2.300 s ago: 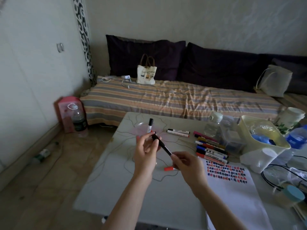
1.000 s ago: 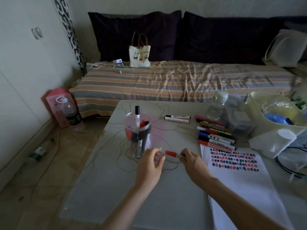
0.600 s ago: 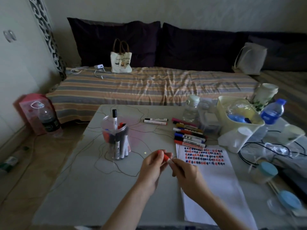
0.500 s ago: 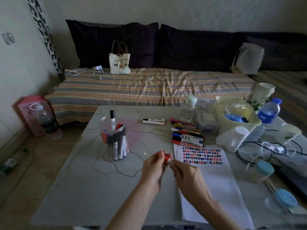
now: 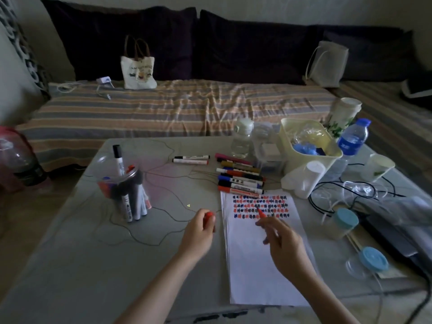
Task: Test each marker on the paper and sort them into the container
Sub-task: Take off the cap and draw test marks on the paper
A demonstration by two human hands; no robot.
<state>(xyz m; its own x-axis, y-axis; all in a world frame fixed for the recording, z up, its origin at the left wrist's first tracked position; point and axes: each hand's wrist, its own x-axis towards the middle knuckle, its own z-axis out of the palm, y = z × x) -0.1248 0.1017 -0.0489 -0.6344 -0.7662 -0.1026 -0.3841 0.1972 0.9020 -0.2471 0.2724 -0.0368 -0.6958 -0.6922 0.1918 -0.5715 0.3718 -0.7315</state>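
Fingers (image 5: 272, 226) pinch 1 red marker (image 5: 261, 213); 1 cap (image 5: 208, 215).

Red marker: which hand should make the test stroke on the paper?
Right. The right hand grips the uncapped red marker, tip over the paper; the left hand holds only the red cap.

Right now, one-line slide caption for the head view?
Right hand brings an uncapped red marker to the test paper; left hand holds its cap.
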